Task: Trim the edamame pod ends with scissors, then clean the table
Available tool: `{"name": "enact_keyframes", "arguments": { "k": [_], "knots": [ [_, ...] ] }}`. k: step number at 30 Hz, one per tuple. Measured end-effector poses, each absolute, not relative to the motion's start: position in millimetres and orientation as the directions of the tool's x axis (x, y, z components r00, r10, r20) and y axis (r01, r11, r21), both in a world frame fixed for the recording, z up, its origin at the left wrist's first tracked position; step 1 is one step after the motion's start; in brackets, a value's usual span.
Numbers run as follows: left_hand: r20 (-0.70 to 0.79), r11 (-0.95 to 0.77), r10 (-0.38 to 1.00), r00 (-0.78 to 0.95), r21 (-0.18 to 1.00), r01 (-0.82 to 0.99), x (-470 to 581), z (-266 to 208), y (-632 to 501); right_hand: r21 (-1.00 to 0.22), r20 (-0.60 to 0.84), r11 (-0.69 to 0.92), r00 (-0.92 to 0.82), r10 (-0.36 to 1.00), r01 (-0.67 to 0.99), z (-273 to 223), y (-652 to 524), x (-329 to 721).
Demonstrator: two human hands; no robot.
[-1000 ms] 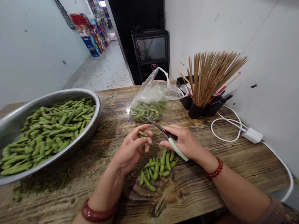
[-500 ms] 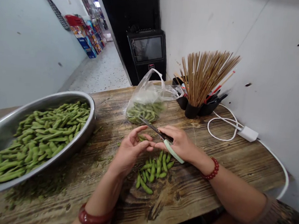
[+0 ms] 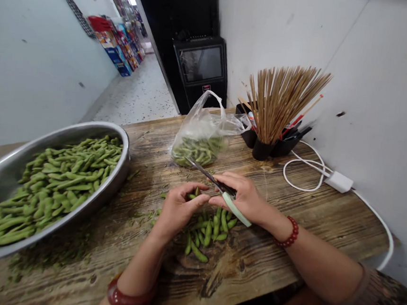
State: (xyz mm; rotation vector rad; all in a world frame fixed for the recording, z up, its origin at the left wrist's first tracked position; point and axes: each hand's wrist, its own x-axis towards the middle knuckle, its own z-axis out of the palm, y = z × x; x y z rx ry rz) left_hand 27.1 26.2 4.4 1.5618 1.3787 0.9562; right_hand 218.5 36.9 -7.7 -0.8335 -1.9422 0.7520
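Observation:
Scissors (image 3: 205, 172) with pale green handles are in my right hand (image 3: 238, 196), their blades pointing up and left toward the plastic bag. My left hand (image 3: 181, 205) is curled around a green edamame pod (image 3: 193, 195), which shows partly between thumb and fingers. The thumb of the left hand meets the fingertips of the right one. Just below both hands, several edamame pods (image 3: 208, 233) lie in a small pile on the wooden table (image 3: 246, 275). Beyond the hands stands a clear plastic bag (image 3: 202, 128) with more pods inside.
A large metal basin (image 3: 127, 153) heaped with pods fills the left side. Green trimmings (image 3: 52, 253) litter the wood beside it. At the back right stand a black holder (image 3: 262, 149) packed with thin sticks (image 3: 282, 102) and a white cable with an adapter (image 3: 339, 181).
My left hand's fingers have curled in more around the pod, and its wrist has turned slightly. The right hand keeps the scissors in nearly the same place.

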Motion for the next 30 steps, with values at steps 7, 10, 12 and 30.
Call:
{"name": "enact_keyframes", "arguments": {
  "k": [7, 10, 12, 30],
  "knots": [
    [-0.227, 0.261, 0.941, 0.25, 0.958, -0.115, 40, 0, 19, -0.767, 0.473, 0.585, -0.385, 0.793, 0.263, -11, 31, 208],
    [-0.227, 0.306, 0.933, 0.28, 0.91, -0.279, 45, -2, 15, -0.747, 0.484, 0.608, -0.405, 0.775, 0.27, -13, 29, 207],
    [-0.232, 0.311, 0.936, 0.264, 0.896, -0.315, 47, -3, 14, -0.713, 0.492, 0.634, -0.43, 0.757, 0.3, -14, 29, 208],
    [-0.299, 0.353, 0.926, 0.231, 0.904, -0.242, 39, 4, 19, -0.988, 0.156, 0.154, -0.255, 0.954, -0.026, -13, 36, 208]
  ]
}}
